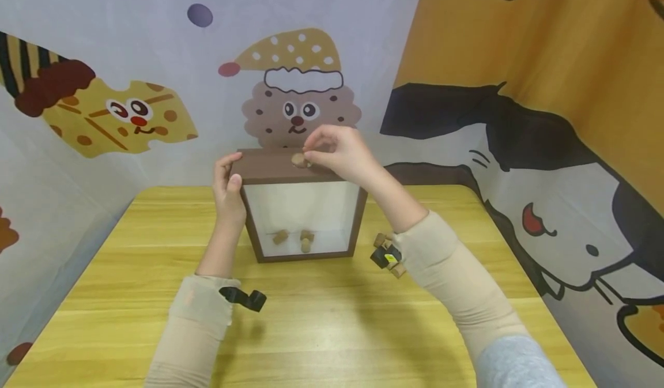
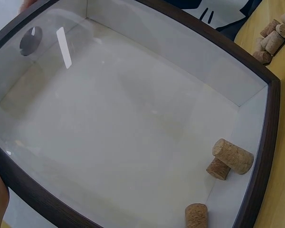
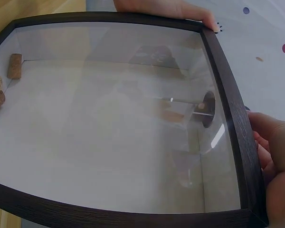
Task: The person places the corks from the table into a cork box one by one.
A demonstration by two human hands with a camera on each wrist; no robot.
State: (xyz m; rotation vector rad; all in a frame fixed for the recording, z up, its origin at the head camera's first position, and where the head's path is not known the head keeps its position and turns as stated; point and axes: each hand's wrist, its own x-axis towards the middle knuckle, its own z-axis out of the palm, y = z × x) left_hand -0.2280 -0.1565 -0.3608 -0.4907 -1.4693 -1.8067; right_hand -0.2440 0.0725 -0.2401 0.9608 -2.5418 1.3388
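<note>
A dark-framed box with a clear front (image 1: 303, 258) stands upright on the table. My left hand (image 1: 228, 189) grips its upper left edge, the thumb on the front corner. Over the box top, beside a round hole (image 1: 298, 160), my right hand (image 1: 344, 151) pinches what looks like a cork, mostly hidden by thumb and forefinger. Inside, a cork (image 2: 232, 156) leans across another cork (image 2: 218, 168), and a third cork (image 2: 196, 216) lies apart. In the right wrist view, my right fingers (image 3: 265, 126) curl above the frame's edge, by the hole (image 3: 208, 109).
Several loose corks (image 2: 274, 40) lie in a pile on the wooden table (image 1: 311, 330), right of the box and partly behind the black wrist camera (image 1: 384, 256). Another black camera mount (image 1: 244, 298) sits on my left sleeve. Cartoon-printed cloth (image 1: 171, 7) hangs behind the table.
</note>
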